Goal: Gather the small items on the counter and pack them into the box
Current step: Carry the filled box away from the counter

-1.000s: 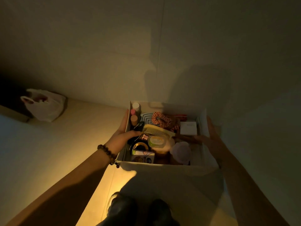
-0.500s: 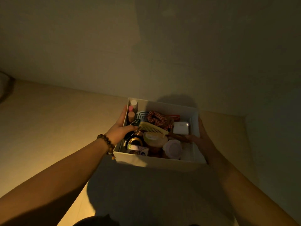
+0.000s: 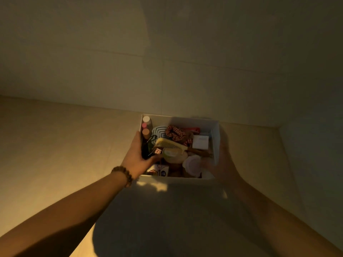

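Dim amber light here, and the broad tiled wall (image 3: 167, 52) fills the top of the view, smooth and matte with thin grout lines. Below it runs the pale counter (image 3: 55, 145), flat and plain, glowing warm at the near left.

The box (image 3: 216, 134) is a white, square, thin-walled card carton, open at the top, sitting at the back of the counter against the wall. It is packed full.

The left hand (image 3: 136, 156) clasps the box's left wall, fingers along the outside and thumb hooked over the rim into the box. A string of round brown beads (image 3: 123, 174) circles that wrist. The right hand (image 3: 222, 164) lies along the right wall, thumb side reaching over the near corner; it is blurred, so I cannot tell how firmly it clamps.

Inside, a yellow plastic comb (image 3: 170, 145) lies slantwise across the middle, its teeth fine and straight. Behind it sits a crumpled red checked scrunchie (image 3: 176, 135), soft fabric. A small white cube carton (image 3: 200, 142) stands at the right. A round pale lid (image 3: 193, 164) rests near the front. In the far left corner stand 3 slim tubes (image 3: 146, 126) with round caps, white, pink and tan.
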Demonstrator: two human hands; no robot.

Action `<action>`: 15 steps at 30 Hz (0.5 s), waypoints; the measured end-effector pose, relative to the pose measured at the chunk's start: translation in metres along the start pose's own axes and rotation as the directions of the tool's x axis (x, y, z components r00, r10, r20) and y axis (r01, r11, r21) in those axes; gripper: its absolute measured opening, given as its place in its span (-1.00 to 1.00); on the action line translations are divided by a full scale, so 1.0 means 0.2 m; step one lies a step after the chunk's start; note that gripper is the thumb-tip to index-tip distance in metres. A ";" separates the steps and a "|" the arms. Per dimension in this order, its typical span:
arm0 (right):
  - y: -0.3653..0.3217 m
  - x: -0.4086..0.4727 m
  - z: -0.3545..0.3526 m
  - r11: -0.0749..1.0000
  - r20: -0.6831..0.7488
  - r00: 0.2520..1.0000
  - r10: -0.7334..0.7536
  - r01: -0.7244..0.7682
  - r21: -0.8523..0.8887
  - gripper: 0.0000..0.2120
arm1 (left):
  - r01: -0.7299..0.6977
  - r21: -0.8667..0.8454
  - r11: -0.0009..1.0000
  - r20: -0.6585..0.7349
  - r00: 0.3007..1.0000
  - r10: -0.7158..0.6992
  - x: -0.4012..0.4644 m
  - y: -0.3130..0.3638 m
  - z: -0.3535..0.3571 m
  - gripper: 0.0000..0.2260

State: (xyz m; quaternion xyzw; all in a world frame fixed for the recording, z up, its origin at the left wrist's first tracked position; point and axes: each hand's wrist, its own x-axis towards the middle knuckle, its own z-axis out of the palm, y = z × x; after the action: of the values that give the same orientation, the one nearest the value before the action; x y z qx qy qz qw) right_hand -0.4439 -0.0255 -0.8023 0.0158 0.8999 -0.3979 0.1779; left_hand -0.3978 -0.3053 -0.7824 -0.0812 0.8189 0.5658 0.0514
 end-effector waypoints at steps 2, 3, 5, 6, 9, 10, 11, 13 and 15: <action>-0.02 -0.10 0.01 0.986 -0.004 1.000 -0.023 0.022 -0.163 0.19 | -0.004 0.196 0.981 0.048 0.999 -0.006 -0.07 -0.07 0.00 0.06; -0.02 -0.15 0.01 0.975 0.000 1.000 -0.027 0.026 -0.220 0.22 | 0.002 0.334 0.943 0.066 0.997 -0.026 -0.09 -0.10 0.00 0.18; -0.02 -0.20 0.00 0.958 0.009 0.999 -0.035 0.036 -0.285 0.25 | -0.011 0.543 0.840 0.099 0.994 -0.050 -0.11 -0.14 -0.01 0.31; -0.01 -0.20 0.01 0.951 0.014 0.999 -0.043 0.045 -0.306 0.25 | -0.039 0.579 0.814 0.110 0.993 -0.030 -0.11 -0.15 0.00 0.33; 0.00 -0.19 0.03 0.924 0.008 0.997 -0.077 0.075 -0.375 0.22 | -0.070 0.586 0.807 0.114 0.993 0.002 -0.09 -0.15 0.00 0.32; 0.00 -0.18 0.04 0.917 -0.010 0.995 -0.095 0.084 -0.391 0.22 | -0.067 0.580 0.812 0.112 0.994 0.002 -0.07 -0.15 0.00 0.32; 0.00 -0.16 0.04 0.918 -0.025 0.994 -0.106 0.088 -0.387 0.22 | -0.061 0.578 0.813 0.111 0.994 -0.004 -0.04 -0.14 -0.01 0.32; -0.02 -0.10 0.03 0.917 -0.045 0.992 -0.117 0.091 -0.388 0.22 | -0.054 0.562 0.825 0.097 0.995 -0.001 0.03 -0.13 -0.01 0.33; -0.02 -0.02 0.02 0.921 -0.055 0.992 -0.114 0.085 -0.381 0.23 | -0.061 0.543 0.838 0.087 0.996 0.017 0.12 -0.11 -0.02 0.35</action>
State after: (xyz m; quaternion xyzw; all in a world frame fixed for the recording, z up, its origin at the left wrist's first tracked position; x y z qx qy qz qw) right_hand -0.4393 -0.0305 -0.8000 -0.0494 0.9654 -0.2248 0.1229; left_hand -0.4161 -0.3181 -0.8064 -0.0244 0.9448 0.3133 0.0929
